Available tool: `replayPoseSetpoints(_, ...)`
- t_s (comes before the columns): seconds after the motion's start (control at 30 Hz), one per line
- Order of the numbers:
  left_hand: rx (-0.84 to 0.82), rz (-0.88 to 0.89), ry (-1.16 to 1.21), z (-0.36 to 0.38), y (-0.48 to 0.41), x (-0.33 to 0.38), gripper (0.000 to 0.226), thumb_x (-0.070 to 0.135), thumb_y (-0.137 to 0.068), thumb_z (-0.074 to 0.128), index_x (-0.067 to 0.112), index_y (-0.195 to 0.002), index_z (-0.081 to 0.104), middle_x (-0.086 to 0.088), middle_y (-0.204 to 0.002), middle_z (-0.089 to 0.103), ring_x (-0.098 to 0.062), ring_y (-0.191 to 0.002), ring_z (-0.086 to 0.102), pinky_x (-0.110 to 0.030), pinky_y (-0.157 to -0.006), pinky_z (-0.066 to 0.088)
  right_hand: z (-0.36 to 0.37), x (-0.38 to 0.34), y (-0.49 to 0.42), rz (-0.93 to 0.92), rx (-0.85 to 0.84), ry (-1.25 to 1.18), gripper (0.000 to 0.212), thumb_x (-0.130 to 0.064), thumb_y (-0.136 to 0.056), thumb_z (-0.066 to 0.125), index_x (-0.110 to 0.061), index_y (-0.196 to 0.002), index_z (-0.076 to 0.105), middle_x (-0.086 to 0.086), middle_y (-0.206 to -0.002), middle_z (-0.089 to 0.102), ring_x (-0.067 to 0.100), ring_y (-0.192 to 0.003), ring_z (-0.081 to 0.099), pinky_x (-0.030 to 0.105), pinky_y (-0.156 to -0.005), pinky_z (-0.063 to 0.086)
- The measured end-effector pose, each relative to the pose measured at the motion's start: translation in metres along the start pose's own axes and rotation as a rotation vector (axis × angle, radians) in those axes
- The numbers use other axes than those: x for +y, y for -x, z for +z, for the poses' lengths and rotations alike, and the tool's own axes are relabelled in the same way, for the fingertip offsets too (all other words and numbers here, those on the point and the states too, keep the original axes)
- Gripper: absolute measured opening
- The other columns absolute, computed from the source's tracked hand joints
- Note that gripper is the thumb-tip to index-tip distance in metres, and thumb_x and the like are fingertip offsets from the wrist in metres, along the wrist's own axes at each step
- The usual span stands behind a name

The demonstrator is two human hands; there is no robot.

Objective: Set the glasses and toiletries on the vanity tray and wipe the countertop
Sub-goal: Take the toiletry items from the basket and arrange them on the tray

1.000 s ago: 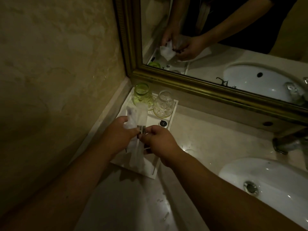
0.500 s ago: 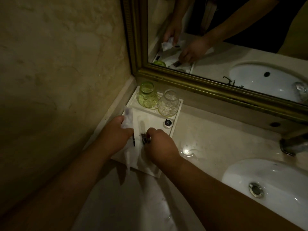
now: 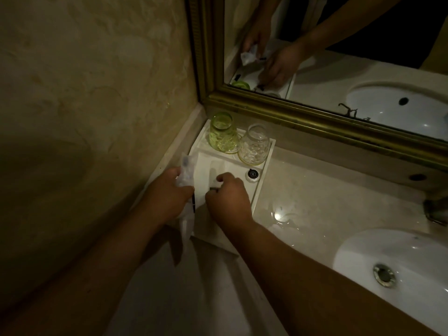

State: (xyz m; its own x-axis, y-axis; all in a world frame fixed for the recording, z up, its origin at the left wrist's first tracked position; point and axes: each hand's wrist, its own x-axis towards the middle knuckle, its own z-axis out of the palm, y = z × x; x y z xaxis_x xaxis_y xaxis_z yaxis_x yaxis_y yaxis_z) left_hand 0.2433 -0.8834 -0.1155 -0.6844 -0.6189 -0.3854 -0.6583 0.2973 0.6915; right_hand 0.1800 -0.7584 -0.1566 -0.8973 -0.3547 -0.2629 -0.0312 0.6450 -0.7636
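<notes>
Down they come: both hands, joined high over the tray a second ago, have dropped and drawn apart.

Head view: the left hand [image 3: 167, 194] sits at the tray's left edge. Its fingers are wrapped round a clear plastic packet [image 3: 186, 169], with the top poking up past the thumb and the tail hanging below. A dark strip shows inside it.

The right hand [image 3: 230, 201] is low over the middle of the tray [image 3: 265, 169] with its fingers curled. Thumb and forefinger seem to pinch a small dark item [image 3: 213, 189], but it's mostly hidden, so I can't say what it is.

At the back of the tray stand the green glass [image 3: 223, 132] and the clear glass [image 3: 254, 145], upside down and side by side. A little round cap [image 3: 252, 174] lies just in front of the clear one.

Handling, as I judge it: the packet looks light, soft and slick, the sort of film that slides through a loose grip. Better to hold it round the stiffer strip inside than by the floppy ends. The small item looks light and easy to drop, so it wants to be set right down before the fingertips let go. The glasses are fragile and best held round the body, not the rim.

In the mirror [image 3: 339, 40] the same two hands show, one holding the pale packet. The countertop [image 3: 315, 190] glints wet near the sink [image 3: 400, 258], so wiping looks not yet done.
</notes>
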Motion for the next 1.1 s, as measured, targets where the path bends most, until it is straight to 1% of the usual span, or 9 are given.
replayPoseSetpoints(0.1, -0.013, 0.008, -0.025, 0.001, -0.001, 0.001, 0.032, 0.037, -0.097, 0.061, 0.026, -0.127, 0.061, -0.002, -0.114, 0.066, -0.020, -0.094, 0.060, -0.038, -0.085, 0.048, 0.002, -0.001, -0.001, 0.035, -0.127, -0.072, 0.045, -0.012, -0.088, 0.062, -0.011, -0.132, 0.061, 0.013, -0.124, 0.066, 0.030, -0.112, 0.063, 0.033, -0.094, 0.050)
replayPoseSetpoints(0.23, -0.011, 0.013, -0.037, -0.001, -0.001, 0.003, 0.041, 0.043, -0.097, 0.061, 0.025, -0.134, 0.059, -0.004, -0.117, 0.068, -0.023, -0.099, 0.063, -0.041, -0.089, 0.051, -0.005, -0.013, -0.007, 0.066, -0.264, -0.284, 0.037, 0.002, -0.086, 0.056, -0.005, -0.119, 0.071, 0.017, -0.115, 0.071, 0.037, -0.110, 0.066, 0.043, -0.096, 0.053)
replayPoseSetpoints(0.3, -0.012, 0.033, 0.005, -0.001, -0.001, 0.005, 0.040, 0.038, -0.094, 0.067, 0.025, -0.131, 0.062, -0.005, -0.115, 0.070, -0.022, -0.096, 0.065, -0.041, -0.088, 0.052, -0.013, -0.014, -0.006, 0.148, -0.283, -0.445, 0.034, 0.002, -0.089, 0.055, -0.008, -0.119, 0.069, 0.023, -0.110, 0.071, 0.038, -0.095, 0.069, 0.051, -0.087, 0.058)
replayPoseSetpoints(0.43, -0.051, 0.151, -0.017, 0.007, 0.001, 0.011, 0.042, 0.026, -0.096, 0.065, 0.021, -0.137, 0.059, -0.006, -0.126, 0.065, -0.015, -0.099, 0.057, -0.030, -0.084, 0.041, -0.028, -0.004, 0.007, 0.132, -0.372, -0.485, 0.016, -0.012, -0.088, 0.064, -0.025, -0.088, 0.073, 0.002, -0.078, 0.075, 0.018, -0.064, 0.070, 0.033, -0.058, 0.058)
replayPoseSetpoints(0.6, 0.029, 0.099, -0.063, 0.022, 0.004, 0.020, 0.046, 0.029, -0.103, 0.053, 0.024, -0.148, 0.050, -0.008, -0.149, 0.052, -0.027, -0.125, 0.054, -0.029, -0.090, 0.039, -0.043, 0.011, 0.009, 0.173, -0.274, -0.421, 0.017, -0.005, -0.079, 0.066, -0.016, -0.091, 0.071, 0.011, -0.071, 0.073, 0.022, -0.055, 0.064, 0.034, -0.052, 0.053)
replayPoseSetpoints(0.67, 0.041, 0.061, 0.006, 0.023, 0.004, 0.020, 0.042, 0.027, -0.102, 0.053, 0.027, -0.143, 0.054, -0.008, -0.138, 0.060, -0.029, -0.114, 0.061, -0.031, -0.082, 0.047, -0.045, 0.017, 0.007, 0.196, -0.200, -0.367, 0.028, -0.002, -0.075, 0.063, -0.014, -0.100, 0.068, 0.010, -0.071, 0.073, 0.022, -0.049, 0.062, 0.032, -0.051, 0.054)
replayPoseSetpoints(0.83, 0.038, 0.082, 0.147, 0.024, 0.007, 0.014, 0.020, 0.016, -0.098, 0.059, 0.025, -0.114, 0.067, 0.009, -0.085, 0.067, -0.015, -0.081, 0.066, -0.029, -0.061, 0.048, -0.035, 0.026, 0.000, 0.146, -0.092, -0.123, 0.044, -0.010, -0.083, 0.068, -0.013, -0.127, 0.061, 0.010, -0.105, 0.075, 0.028, -0.092, 0.072, 0.041, -0.084, 0.059)
replayPoseSetpoints(0.97, 0.015, 0.076, 0.122, 0.020, 0.007, 0.009, 0.021, 0.020, -0.097, 0.059, 0.031, -0.114, 0.066, 0.008, -0.093, 0.068, -0.018, -0.082, 0.064, -0.029, -0.056, 0.047, -0.027, 0.017, 0.001, 0.144, -0.090, -0.122, 0.046, -0.017, -0.080, 0.071, -0.012, -0.126, 0.066, 0.010, -0.112, 0.073, 0.029, -0.101, 0.070, 0.045, -0.091, 0.057)
replayPoseSetpoints(1.1, 0.005, 0.103, 0.012, 0.015, 0.006, 0.006, 0.024, 0.023, -0.097, 0.059, 0.030, -0.118, 0.066, 0.007, -0.109, 0.059, -0.019, -0.095, 0.061, -0.043, -0.080, 0.056, -0.017, -0.004, -0.005, 0.164, -0.247, -0.287, 0.017, -0.007, -0.079, 0.065, -0.015, -0.086, 0.077, 0.019, -0.096, 0.076, 0.037, -0.093, 0.072, 0.053, -0.087, 0.059)
